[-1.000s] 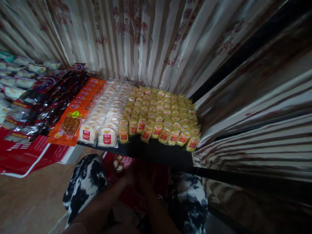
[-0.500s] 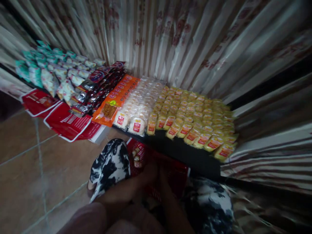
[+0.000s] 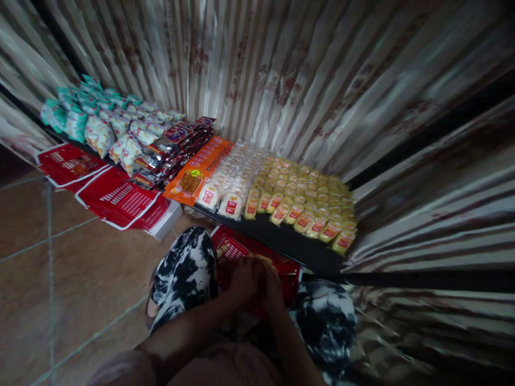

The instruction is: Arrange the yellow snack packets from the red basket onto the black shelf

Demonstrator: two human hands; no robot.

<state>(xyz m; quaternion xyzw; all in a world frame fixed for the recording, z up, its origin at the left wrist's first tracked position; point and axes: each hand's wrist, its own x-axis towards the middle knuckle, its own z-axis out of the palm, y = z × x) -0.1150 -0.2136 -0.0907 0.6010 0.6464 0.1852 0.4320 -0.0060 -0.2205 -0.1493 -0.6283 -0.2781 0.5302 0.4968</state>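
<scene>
Between my knees, my left hand and my right hand are close together over a red bag. Both have their fingers curled round a small yellow packet; only its top edge shows, and the dim light blurs the rest. A few small wrapped snacks lie on the bag to the left of my hands. Just beyond, rows of yellow packaged snacks stand on a black shelf.
Left along the shelf are white rice-cracker packs, an orange packet, dark red packets and teal-and-white bags. Red gift bags rest below the shelf on the tiled floor. A pleated curtain hangs behind.
My hands have risen slightly, and a yellow edge now shows between them. The small snacks on the bag are more hidden. The camera view has shifted a little.
</scene>
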